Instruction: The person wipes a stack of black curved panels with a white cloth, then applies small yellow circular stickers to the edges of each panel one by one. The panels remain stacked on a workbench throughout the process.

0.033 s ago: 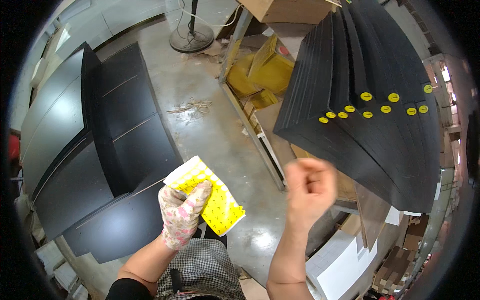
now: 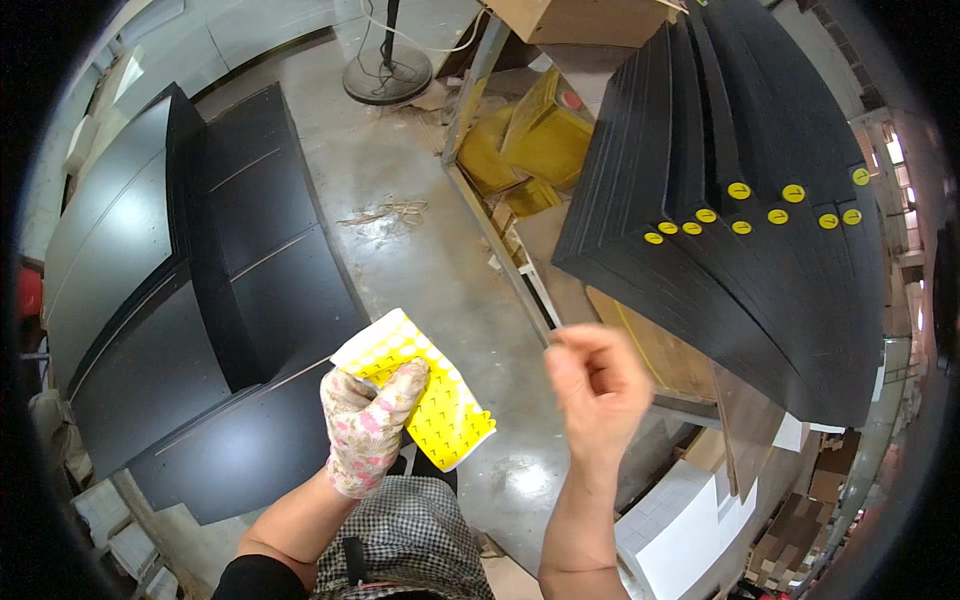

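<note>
Beyond and right of the bare right hand (image 2: 603,395), its fingertips curled together, black panels (image 2: 720,290) already bear yellow dots (image 2: 740,191), while the gloved left hand (image 2: 368,425) clamps a sticker sheet (image 2: 447,420), seemingly part-used, many stickers left.

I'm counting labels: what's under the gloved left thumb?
The yellow sticker sheet, gripped by the gloved left hand. Its area beneath the thumb is covered, so any stickers there cannot be seen.
</note>
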Demonstrator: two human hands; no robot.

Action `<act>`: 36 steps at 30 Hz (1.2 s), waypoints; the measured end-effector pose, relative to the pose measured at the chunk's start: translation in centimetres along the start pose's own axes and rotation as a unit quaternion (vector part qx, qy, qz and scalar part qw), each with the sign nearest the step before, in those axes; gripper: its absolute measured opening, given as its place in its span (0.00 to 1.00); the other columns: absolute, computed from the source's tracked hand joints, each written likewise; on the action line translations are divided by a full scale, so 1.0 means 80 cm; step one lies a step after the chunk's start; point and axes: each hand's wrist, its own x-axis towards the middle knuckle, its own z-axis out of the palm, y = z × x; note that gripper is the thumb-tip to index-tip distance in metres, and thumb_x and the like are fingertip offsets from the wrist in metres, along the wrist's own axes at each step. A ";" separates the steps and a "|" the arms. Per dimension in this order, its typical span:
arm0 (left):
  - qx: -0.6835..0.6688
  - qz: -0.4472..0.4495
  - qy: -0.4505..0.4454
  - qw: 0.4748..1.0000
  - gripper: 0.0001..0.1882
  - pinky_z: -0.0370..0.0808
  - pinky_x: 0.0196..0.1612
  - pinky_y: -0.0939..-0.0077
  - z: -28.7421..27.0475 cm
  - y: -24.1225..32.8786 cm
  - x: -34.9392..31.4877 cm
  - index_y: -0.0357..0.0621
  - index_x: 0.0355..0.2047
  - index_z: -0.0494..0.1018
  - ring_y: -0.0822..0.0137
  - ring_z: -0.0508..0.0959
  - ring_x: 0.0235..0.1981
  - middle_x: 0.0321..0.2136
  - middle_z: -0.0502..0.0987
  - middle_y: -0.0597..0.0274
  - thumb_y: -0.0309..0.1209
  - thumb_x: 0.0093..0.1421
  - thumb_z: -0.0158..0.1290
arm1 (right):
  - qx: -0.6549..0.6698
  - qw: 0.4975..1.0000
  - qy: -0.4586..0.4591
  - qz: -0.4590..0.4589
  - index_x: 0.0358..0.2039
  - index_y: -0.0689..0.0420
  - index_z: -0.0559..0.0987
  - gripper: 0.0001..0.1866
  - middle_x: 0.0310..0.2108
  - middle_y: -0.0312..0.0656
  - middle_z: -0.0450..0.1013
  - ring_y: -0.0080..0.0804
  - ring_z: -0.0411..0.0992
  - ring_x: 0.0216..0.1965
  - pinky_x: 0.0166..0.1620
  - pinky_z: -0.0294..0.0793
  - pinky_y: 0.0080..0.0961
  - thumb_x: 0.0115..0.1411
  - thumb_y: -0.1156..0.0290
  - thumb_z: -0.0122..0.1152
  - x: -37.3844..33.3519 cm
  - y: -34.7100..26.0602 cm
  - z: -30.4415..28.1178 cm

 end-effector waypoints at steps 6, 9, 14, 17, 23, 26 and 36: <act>-0.012 -0.008 -0.021 1.000 0.11 0.75 0.39 0.78 -0.002 0.004 0.000 0.35 0.40 0.74 0.73 0.78 0.32 0.33 0.79 0.61 0.25 0.57 0.55 | 0.003 0.953 -0.301 0.037 0.26 0.64 0.79 0.03 0.20 0.33 0.68 0.13 0.59 0.18 0.21 0.54 0.13 0.49 0.79 0.62 -0.024 0.018 -0.013; 0.002 -0.007 -0.021 1.000 0.11 0.75 0.38 0.78 0.000 0.004 0.000 0.37 0.40 0.73 0.73 0.78 0.31 0.32 0.78 0.62 0.26 0.57 0.55 | 0.000 0.949 -0.312 0.053 0.24 0.63 0.79 0.02 0.20 0.32 0.67 0.12 0.58 0.18 0.21 0.53 0.12 0.47 0.81 0.62 -0.023 0.020 -0.015; 0.014 0.002 0.012 1.000 0.09 0.75 0.35 0.78 0.005 0.001 0.005 0.38 0.38 0.73 0.73 0.78 0.30 0.31 0.78 0.64 0.28 0.57 0.55 | -0.008 0.950 -0.307 0.050 0.19 0.63 0.76 0.03 0.20 0.31 0.66 0.11 0.57 0.18 0.21 0.51 0.12 0.45 0.83 0.62 -0.023 0.014 -0.013; -0.017 0.018 0.043 0.999 0.08 0.75 0.36 0.78 0.007 -0.002 0.011 0.39 0.37 0.73 0.74 0.77 0.29 0.30 0.77 0.64 0.28 0.58 0.55 | 0.015 0.987 -0.135 -0.087 0.21 0.61 0.76 0.05 0.19 0.31 0.66 0.12 0.60 0.19 0.21 0.56 0.10 0.44 0.84 0.62 -0.013 0.010 -0.011; -0.006 0.015 0.042 0.999 0.09 0.75 0.36 0.78 0.008 -0.011 0.013 0.38 0.38 0.73 0.73 0.78 0.29 0.30 0.77 0.64 0.29 0.58 0.55 | -0.058 0.936 0.187 -0.293 0.27 0.64 0.77 0.04 0.22 0.36 0.68 0.14 0.60 0.18 0.20 0.57 0.10 0.51 0.81 0.64 0.039 0.013 0.011; 0.002 0.016 0.039 0.999 0.10 0.75 0.36 0.78 0.006 -0.015 0.014 0.38 0.38 0.72 0.73 0.78 0.29 0.31 0.77 0.64 0.29 0.58 0.55 | -0.103 0.916 0.203 -0.331 0.29 0.64 0.77 0.04 0.22 0.36 0.68 0.14 0.60 0.17 0.19 0.57 0.10 0.52 0.80 0.64 0.052 0.012 0.017; -0.009 0.006 0.025 1.000 0.11 0.75 0.38 0.78 0.007 -0.020 0.016 0.38 0.40 0.72 0.73 0.78 0.31 0.32 0.78 0.63 0.28 0.57 0.56 | -0.098 0.930 0.222 -0.277 0.30 0.65 0.76 0.06 0.24 0.35 0.70 0.14 0.62 0.22 0.26 0.62 0.09 0.55 0.77 0.63 0.045 0.005 0.030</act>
